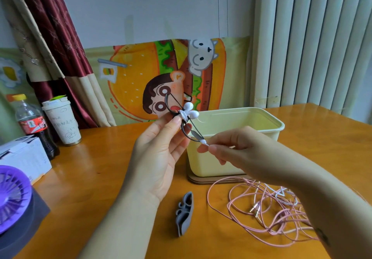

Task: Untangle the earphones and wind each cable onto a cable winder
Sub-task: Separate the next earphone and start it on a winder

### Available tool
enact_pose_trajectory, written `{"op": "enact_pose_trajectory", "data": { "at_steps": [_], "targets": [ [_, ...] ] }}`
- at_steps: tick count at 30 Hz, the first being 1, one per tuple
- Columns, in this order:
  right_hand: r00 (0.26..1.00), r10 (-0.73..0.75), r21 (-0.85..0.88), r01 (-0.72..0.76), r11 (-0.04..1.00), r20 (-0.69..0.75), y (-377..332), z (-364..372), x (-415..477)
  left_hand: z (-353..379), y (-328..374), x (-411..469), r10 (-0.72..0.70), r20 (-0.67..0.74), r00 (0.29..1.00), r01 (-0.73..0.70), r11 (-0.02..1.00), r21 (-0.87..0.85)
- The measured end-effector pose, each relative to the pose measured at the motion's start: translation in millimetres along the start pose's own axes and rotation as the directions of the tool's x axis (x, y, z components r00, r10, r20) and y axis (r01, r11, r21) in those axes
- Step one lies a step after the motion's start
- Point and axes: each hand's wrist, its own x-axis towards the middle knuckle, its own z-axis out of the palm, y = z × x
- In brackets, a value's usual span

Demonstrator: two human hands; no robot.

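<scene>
Fingers [176, 123] of the left hand [159, 154] pinch a winder [182, 118] wrapped with white earphones [189, 107] over the middle of the table [100, 158], while the right hand [237, 148] nips the loose plug end [205, 143] just below. Should that end slip, the turns could spring loose; the pink cable [261, 214], tangled near the front right corner, could catch the right wrist.
</scene>
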Motion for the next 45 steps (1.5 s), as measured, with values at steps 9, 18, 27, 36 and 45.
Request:
{"op": "enact_pose_trajectory", "data": {
  "at_steps": [9, 18, 27, 36, 45],
  "targets": [
    [0.999, -0.038, -0.173, 0.033, 0.984, -0.027, -17.7, -0.8, -10.6, 18.6, 10.8, -17.3, 0.063, -0.069, 0.996, -0.06, 0.998, 0.037],
    [0.939, -0.167, -0.28, 0.081, 0.957, -0.3, -14.9, -16.8, -11.9, 38.5, 20.2, -33.0, 0.102, 0.129, 0.986, -0.155, 0.837, 0.524],
    [0.883, -0.188, -0.032, 0.193, 0.981, -0.429, -2.1, -31.0, -8.7, 37.4, 19.6, -33.0, -0.064, 0.322, 0.944, -0.077, 0.911, 0.406],
    [0.932, -0.013, 0.46, 0.19, 0.867, -0.361, 13.6, -21.1, 1.8, 35.1, 17.7, -31.9, -0.061, 0.418, 0.907, -0.03, 0.977, 0.21],
    [0.99, -0.008, 0.66, 0.098, 0.744, -0.138, 25.7, -10.6, 9.1, 31.0, 22.0, -26.4, -0.031, 0.461, 0.887, -0.1, 0.961, 0.257]
  ]
}}
